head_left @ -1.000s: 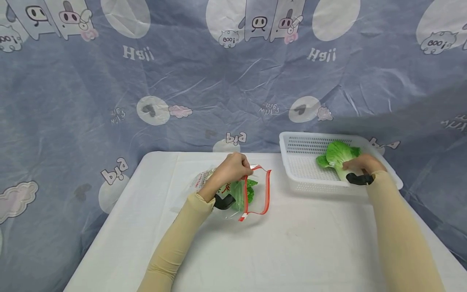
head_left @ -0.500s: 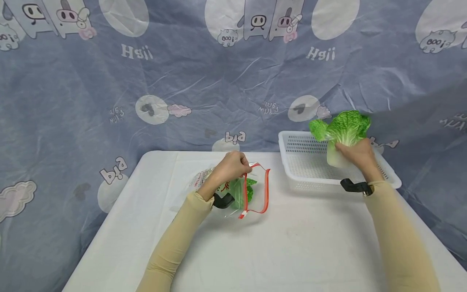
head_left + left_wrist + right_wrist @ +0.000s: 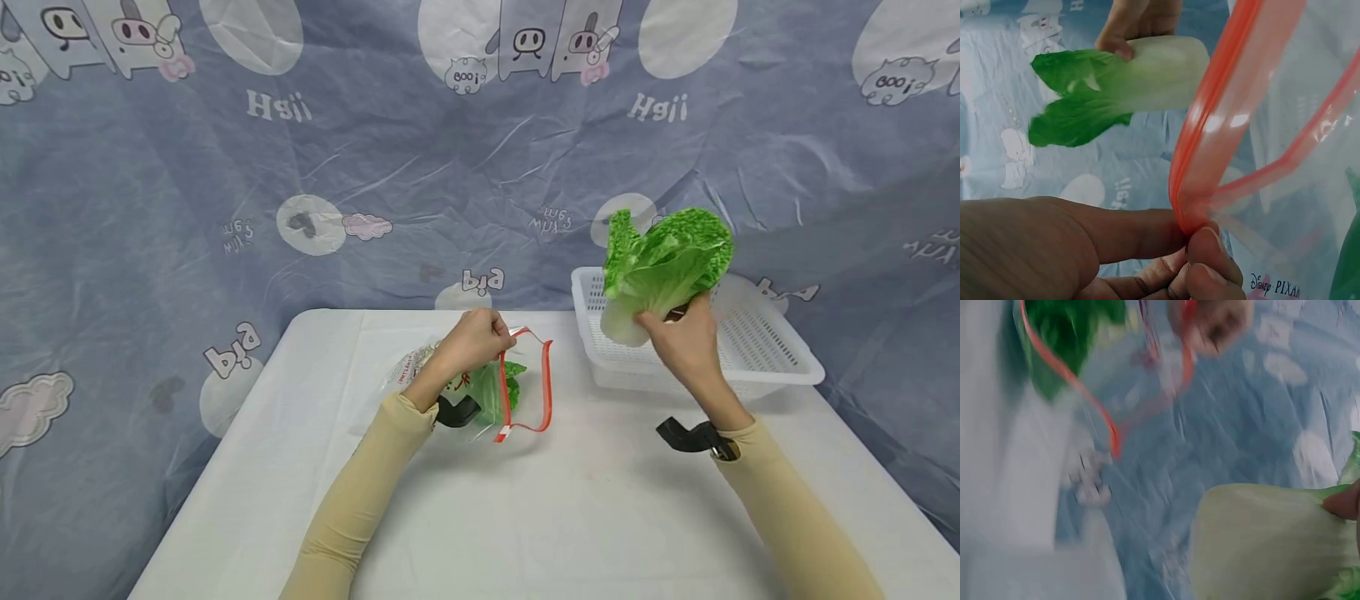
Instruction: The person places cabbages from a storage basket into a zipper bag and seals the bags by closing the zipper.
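Observation:
A clear zip bag (image 3: 489, 400) with a red-edged mouth stands on its side at the table's middle, its opening facing right. My left hand (image 3: 474, 340) pinches the upper corner of that mouth between thumb and fingers, as the left wrist view shows close up (image 3: 1197, 231). Green leaves (image 3: 513, 385) lie inside the bag. In my right hand (image 3: 686, 337) is a leafy green cabbage (image 3: 667, 258) with a pale stalk, gripped at the stalk and raised above the basket's left part. The right wrist view shows the pale stalk (image 3: 1266, 544) and little of the hand.
A white perforated plastic basket (image 3: 780, 354) stands at the table's back right. The white table (image 3: 585, 517) stretches in front of both hands. Behind it hangs a blue-grey printed cloth (image 3: 420, 150).
My right hand has lifted the cabbage up out of the basket and carried it left, tilting it on the way. My left hand keeps its pinch on the bag, nearly still.

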The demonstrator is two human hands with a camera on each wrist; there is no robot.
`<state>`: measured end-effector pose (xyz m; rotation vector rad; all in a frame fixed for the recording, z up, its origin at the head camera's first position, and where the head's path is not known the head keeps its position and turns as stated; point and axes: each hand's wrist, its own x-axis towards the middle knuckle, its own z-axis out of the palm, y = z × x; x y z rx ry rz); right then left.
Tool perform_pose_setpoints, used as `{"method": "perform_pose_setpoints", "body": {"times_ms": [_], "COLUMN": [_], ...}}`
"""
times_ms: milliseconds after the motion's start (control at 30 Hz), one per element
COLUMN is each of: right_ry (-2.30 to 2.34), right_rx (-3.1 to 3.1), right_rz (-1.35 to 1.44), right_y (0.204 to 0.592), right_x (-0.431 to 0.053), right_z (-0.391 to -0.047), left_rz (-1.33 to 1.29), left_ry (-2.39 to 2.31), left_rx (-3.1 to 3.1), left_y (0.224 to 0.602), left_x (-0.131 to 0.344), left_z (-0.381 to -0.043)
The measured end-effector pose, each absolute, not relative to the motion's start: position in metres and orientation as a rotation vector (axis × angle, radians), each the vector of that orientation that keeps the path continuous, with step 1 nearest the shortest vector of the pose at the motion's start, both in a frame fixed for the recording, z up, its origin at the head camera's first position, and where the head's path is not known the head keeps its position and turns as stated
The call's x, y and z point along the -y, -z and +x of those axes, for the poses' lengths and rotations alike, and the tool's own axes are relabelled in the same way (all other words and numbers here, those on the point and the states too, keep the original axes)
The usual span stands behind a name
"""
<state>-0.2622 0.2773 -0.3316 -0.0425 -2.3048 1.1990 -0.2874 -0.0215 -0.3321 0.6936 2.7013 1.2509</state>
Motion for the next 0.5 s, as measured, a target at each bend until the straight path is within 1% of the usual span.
{"method": "perform_pose_setpoints", "body": {"times_ms": [300,500], "right_ry": [-1.492,-1.656], "right_rx": [2.392,2.429], "right_rz": [0.202,0.307], "right_y": [0.370,0.396], "right_x": [-0.215,-0.195], "right_z": [-0.235,-0.230], "left_rz": [0.643,0.629], "left_ry": [-1.271,-1.379], "left_rx": [-2.715,-2.676], "left_y": [0.327,0.326], "left_x": [0.020,0.019], "left_z": [-0.283,-0.283]}}
